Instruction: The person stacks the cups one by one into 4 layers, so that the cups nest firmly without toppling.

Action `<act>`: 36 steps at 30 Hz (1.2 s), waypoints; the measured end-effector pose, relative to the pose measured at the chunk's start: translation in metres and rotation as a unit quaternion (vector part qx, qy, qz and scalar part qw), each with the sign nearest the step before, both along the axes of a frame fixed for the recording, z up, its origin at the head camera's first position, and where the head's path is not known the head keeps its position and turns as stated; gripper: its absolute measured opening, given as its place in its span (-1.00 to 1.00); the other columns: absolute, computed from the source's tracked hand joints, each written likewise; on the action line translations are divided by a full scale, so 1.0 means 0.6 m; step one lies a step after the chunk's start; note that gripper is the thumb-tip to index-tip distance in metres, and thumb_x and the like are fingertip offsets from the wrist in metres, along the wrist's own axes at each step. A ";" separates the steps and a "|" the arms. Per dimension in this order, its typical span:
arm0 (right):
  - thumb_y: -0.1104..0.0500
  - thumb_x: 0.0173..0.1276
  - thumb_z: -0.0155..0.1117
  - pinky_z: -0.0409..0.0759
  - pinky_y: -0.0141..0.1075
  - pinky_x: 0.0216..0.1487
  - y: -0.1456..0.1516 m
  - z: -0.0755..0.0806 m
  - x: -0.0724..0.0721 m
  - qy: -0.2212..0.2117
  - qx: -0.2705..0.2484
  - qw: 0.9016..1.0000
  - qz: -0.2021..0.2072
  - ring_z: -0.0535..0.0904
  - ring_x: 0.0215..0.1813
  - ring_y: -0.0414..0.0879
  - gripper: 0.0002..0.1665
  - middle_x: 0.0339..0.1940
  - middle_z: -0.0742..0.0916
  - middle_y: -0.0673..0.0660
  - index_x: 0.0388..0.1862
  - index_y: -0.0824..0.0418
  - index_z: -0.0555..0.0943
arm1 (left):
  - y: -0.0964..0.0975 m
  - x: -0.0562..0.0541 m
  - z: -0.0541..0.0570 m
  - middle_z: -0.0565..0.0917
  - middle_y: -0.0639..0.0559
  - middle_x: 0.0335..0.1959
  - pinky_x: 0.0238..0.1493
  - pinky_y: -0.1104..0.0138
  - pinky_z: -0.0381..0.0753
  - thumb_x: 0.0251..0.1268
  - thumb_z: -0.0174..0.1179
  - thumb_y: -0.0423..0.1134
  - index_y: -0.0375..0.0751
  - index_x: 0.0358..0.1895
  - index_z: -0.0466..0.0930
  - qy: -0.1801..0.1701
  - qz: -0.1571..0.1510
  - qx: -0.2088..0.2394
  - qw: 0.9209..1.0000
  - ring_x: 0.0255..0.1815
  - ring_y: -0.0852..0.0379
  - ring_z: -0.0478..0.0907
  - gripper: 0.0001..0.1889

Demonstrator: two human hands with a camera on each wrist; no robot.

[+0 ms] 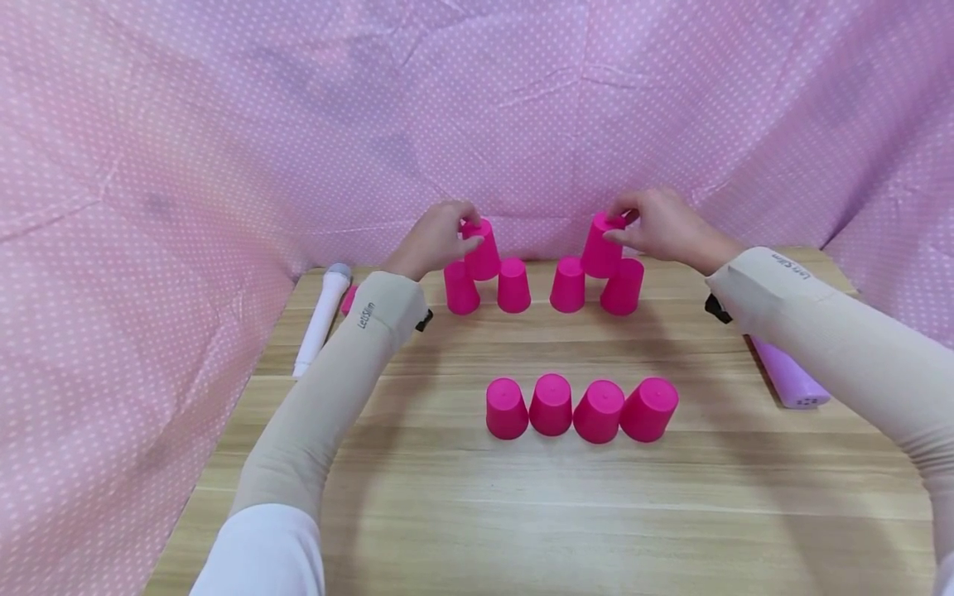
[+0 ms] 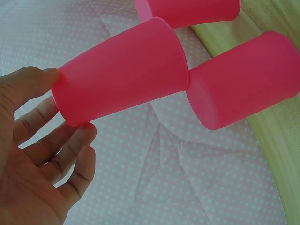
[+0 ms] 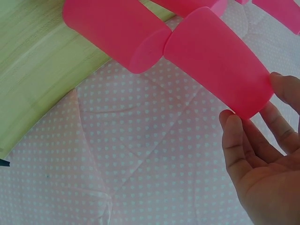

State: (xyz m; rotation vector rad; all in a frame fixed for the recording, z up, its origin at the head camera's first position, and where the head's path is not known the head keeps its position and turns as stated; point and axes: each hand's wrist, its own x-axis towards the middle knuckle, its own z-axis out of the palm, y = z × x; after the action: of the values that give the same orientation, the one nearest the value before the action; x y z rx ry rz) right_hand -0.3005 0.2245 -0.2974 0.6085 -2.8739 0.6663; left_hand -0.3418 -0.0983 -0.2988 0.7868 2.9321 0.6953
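Near the back of the table, my left hand (image 1: 440, 236) pinches an upside-down pink cup (image 1: 483, 252) by its base end. Its rim sits at the top of the left back cup (image 1: 462, 291), with another pink cup (image 1: 514, 287) just to the right. My right hand (image 1: 659, 225) holds a second upside-down cup (image 1: 602, 248) the same way, above the pair formed by a cup (image 1: 568, 287) and the far-right cup (image 1: 624, 290). In the left wrist view the thumb and fingertips grip the base of the held cup (image 2: 124, 70); the right wrist view shows the same grip on the other cup (image 3: 218, 61).
Several upside-down pink cups stand in a front row, the leftmost cup (image 1: 507, 410) among them. A white microphone (image 1: 322, 321) lies at the left, beside a partly hidden pink object (image 1: 349, 300). A purple cylinder (image 1: 790, 374) lies under the right forearm. Dotted pink cloth (image 1: 537, 124) hangs behind the table.
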 end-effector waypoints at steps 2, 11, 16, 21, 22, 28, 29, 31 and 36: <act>0.21 0.19 0.37 0.52 -0.06 -0.17 0.000 0.001 0.001 -0.003 0.001 1.000 -0.001 0.59 -0.14 0.14 -0.72 -0.23 0.69 0.28 -0.14 0.34 0.64 | 0.000 -0.001 0.000 0.51 -0.01 -0.23 -0.21 0.31 0.51 0.23 0.26 -0.23 -0.20 -0.07 0.52 -0.001 0.000 -0.001 1.000 -0.19 0.05 0.42 -0.76; 0.19 0.21 0.36 0.52 -0.04 -0.14 0.002 0.000 0.000 -0.018 0.004 1.000 -0.006 0.57 -0.11 0.17 -0.69 -0.20 0.68 0.30 -0.12 0.34 0.61 | -0.001 -0.004 -0.003 0.52 -0.01 -0.19 -0.19 0.32 0.51 0.25 0.25 -0.22 -0.19 -0.02 0.51 -0.020 0.007 0.003 1.000 -0.18 0.06 0.43 -0.73; 0.19 0.21 0.36 0.52 -0.04 -0.14 0.003 -0.002 -0.004 -0.015 0.003 1.000 -0.003 0.57 -0.11 0.15 -0.69 -0.19 0.68 0.29 -0.12 0.33 0.61 | -0.002 -0.006 -0.007 0.52 0.00 -0.21 -0.19 0.32 0.50 0.24 0.25 -0.23 -0.17 -0.05 0.50 -0.004 0.001 0.003 1.000 -0.19 0.07 0.43 -0.74; 0.19 0.20 0.37 0.53 -0.04 -0.14 0.004 -0.002 -0.004 -0.014 0.003 1.000 -0.001 0.58 -0.12 0.14 -0.68 -0.19 0.68 0.29 -0.11 0.33 0.61 | 0.000 -0.006 -0.007 0.52 0.01 -0.22 -0.22 0.32 0.51 0.25 0.25 -0.21 -0.14 -0.05 0.48 -0.001 -0.001 0.003 1.000 -0.20 0.08 0.43 -0.74; 0.19 0.20 0.37 0.53 -0.04 -0.13 0.004 -0.002 -0.004 -0.014 0.003 1.000 -0.001 0.58 -0.11 0.14 -0.68 -0.18 0.68 0.29 -0.10 0.33 0.61 | 0.000 -0.007 -0.006 0.52 0.01 -0.21 -0.22 0.33 0.51 0.25 0.25 -0.20 -0.14 -0.04 0.48 -0.001 0.000 0.003 1.000 -0.19 0.08 0.43 -0.73; 0.18 0.20 0.38 0.53 -0.04 -0.12 0.004 0.000 -0.003 -0.020 0.003 1.000 -0.003 0.58 -0.09 0.14 -0.65 -0.16 0.67 0.29 -0.07 0.33 0.60 | -0.001 -0.007 -0.004 0.52 0.03 -0.18 -0.18 0.35 0.50 0.25 0.25 -0.18 -0.14 0.01 0.47 0.002 0.000 -0.004 1.000 -0.16 0.11 0.43 -0.70; 0.19 0.19 0.38 0.53 -0.04 -0.12 0.004 0.000 -0.003 -0.020 0.003 1.000 -0.003 0.58 -0.08 0.14 -0.65 -0.15 0.67 0.28 -0.07 0.33 0.60 | -0.001 -0.007 -0.004 0.52 0.04 -0.18 -0.18 0.35 0.50 0.25 0.25 -0.18 -0.14 0.01 0.46 0.003 0.000 -0.004 1.000 -0.16 0.11 0.43 -0.69; 0.19 0.19 0.38 0.53 -0.05 -0.12 0.004 0.000 -0.004 -0.021 0.004 1.000 -0.002 0.57 -0.08 0.14 -0.64 -0.15 0.67 0.28 -0.06 0.33 0.60 | -0.001 -0.007 -0.005 0.52 0.05 -0.18 -0.17 0.34 0.50 0.25 0.25 -0.18 -0.13 0.01 0.46 0.002 0.002 -0.004 1.000 -0.16 0.11 0.43 -0.69; 0.20 0.17 0.40 0.52 -0.04 -0.13 0.005 0.000 -0.001 -0.029 0.004 1.000 -0.001 0.57 -0.08 0.16 -0.62 -0.16 0.67 0.29 -0.05 0.34 0.58 | 0.000 -0.007 -0.007 0.52 0.06 -0.16 -0.16 0.34 0.50 0.24 0.25 -0.18 -0.12 0.04 0.45 -0.007 0.007 -0.003 1.000 -0.14 0.12 0.43 -0.67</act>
State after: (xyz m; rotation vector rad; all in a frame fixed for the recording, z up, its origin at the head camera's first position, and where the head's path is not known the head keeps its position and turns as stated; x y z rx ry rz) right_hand -0.3013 0.2273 -0.2974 0.5968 -2.9310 0.6851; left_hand -0.3458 -0.0986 -0.3032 0.7574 2.9287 0.6892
